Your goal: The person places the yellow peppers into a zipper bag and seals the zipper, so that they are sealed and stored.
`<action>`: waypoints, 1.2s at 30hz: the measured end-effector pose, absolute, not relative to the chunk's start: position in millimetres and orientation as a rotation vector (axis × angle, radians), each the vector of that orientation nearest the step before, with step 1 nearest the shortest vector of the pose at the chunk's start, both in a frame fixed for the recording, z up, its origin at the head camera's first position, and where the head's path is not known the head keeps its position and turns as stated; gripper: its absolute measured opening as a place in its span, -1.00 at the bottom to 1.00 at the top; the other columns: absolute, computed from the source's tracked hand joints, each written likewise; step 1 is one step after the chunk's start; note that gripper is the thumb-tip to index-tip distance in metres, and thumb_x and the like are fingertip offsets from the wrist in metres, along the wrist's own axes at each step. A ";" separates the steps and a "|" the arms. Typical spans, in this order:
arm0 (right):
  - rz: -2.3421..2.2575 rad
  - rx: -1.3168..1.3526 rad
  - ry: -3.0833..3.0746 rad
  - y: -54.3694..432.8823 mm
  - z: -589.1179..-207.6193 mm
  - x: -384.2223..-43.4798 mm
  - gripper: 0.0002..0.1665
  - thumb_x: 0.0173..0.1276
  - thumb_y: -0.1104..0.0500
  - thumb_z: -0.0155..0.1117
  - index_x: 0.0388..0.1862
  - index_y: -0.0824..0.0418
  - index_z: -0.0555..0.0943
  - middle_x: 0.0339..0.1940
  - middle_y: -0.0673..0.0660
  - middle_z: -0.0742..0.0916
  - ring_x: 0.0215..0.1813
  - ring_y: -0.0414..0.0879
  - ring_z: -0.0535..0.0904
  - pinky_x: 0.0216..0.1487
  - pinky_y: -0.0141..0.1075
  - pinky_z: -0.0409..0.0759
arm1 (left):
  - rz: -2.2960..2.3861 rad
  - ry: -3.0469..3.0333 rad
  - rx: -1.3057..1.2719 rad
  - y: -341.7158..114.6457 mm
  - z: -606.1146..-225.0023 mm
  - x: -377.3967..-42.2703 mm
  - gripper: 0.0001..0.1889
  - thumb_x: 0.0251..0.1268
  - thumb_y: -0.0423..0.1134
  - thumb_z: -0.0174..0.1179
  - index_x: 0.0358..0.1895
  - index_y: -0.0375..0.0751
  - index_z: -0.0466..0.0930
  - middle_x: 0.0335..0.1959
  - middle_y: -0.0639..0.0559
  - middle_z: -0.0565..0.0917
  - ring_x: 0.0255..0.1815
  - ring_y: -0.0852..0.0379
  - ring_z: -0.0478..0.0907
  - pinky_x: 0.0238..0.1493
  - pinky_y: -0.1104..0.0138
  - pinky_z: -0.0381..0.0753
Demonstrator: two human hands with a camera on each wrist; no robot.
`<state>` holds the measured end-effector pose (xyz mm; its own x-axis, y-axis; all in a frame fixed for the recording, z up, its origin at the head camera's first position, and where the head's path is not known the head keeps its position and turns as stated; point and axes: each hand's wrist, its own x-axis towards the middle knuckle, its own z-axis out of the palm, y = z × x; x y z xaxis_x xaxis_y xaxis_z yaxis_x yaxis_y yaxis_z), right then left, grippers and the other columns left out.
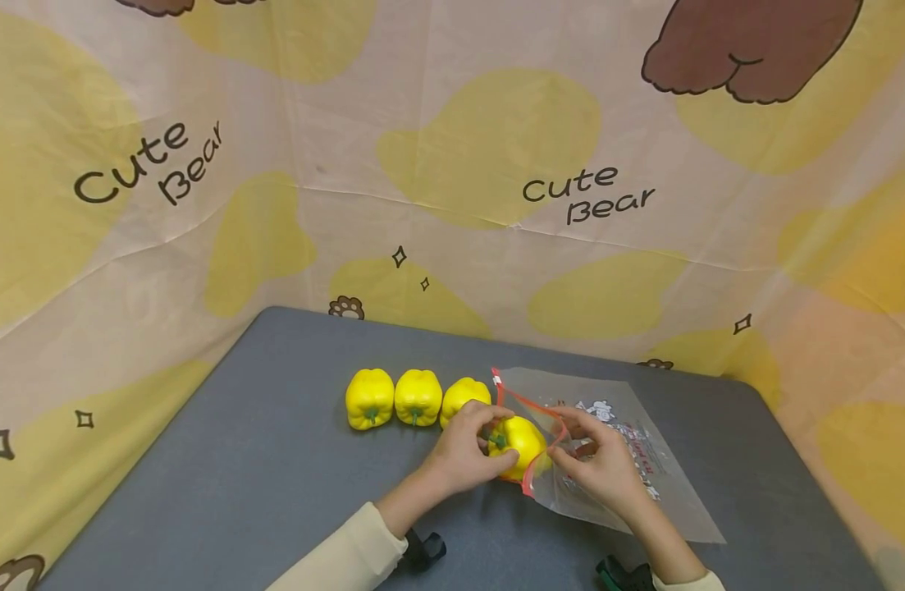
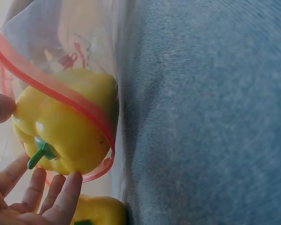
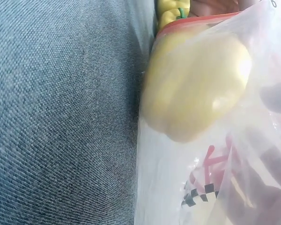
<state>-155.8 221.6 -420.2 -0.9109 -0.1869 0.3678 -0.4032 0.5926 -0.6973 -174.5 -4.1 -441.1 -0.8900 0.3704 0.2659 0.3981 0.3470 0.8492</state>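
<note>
A yellow bell pepper [image 1: 523, 439] lies on its side with its green stem toward my left hand. Most of it sits inside the mouth of a clear zip bag [image 1: 669, 460] with a red zip edge. My left hand [image 1: 463, 450] holds the pepper at its stem end, thumb and fingers spread about it. In the left wrist view its fingertips [image 2: 72, 180] touch the pepper beside the stem. My right hand [image 1: 603, 464] pinches the bag's red rim and keeps the mouth apart. Through the film, the pepper's rounded far end [image 3: 196, 89] shows in the right wrist view.
Three more yellow bell peppers stand in a row to the left: one at the far end [image 1: 369, 399], a middle one [image 1: 418, 397], and one [image 1: 465, 396] partly behind my left hand. The grey table [image 1: 275, 476] meets a printed cloth backdrop [image 1: 452, 164] at its back edge.
</note>
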 end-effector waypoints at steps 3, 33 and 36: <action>1.215 0.505 -2.561 222.6 -421.7 -156.6 -0.40 0.01 0.36 0.49 0.08 0.04 0.60 -0.29 0.08 0.72 -0.30 -0.27 0.62 -0.41 -0.35 0.63 | -1.607 -2.563 -0.732 -4.1 -444.1 -173.8 -0.50 0.04 -0.15 0.33 0.13 -0.10 0.57 -0.09 0.00 0.51 -0.14 0.09 0.46 -0.20 0.37 0.65; 1.264 0.465 -2.584 221.1 -417.8 -152.8 -0.41 0.06 0.29 0.50 0.11 0.02 0.59 -0.25 0.02 0.73 -0.28 -0.25 0.61 -0.37 -0.37 0.64 | -1.734 -2.531 -0.666 12.1 -451.0 -168.4 -0.55 0.07 -0.33 0.33 0.10 -0.17 0.53 -0.01 -0.09 0.54 -0.16 -0.01 0.60 -0.27 0.51 0.62; 1.270 0.458 -2.582 221.9 -418.7 -152.4 -0.41 0.06 0.30 0.49 0.11 0.02 0.59 -0.25 0.03 0.73 -0.27 -0.26 0.61 -0.37 -0.37 0.64 | -1.747 -2.528 -0.655 13.9 -451.3 -169.0 -0.56 0.07 -0.32 0.34 0.09 -0.16 0.54 0.00 -0.08 0.55 -0.16 0.01 0.61 -0.28 0.53 0.61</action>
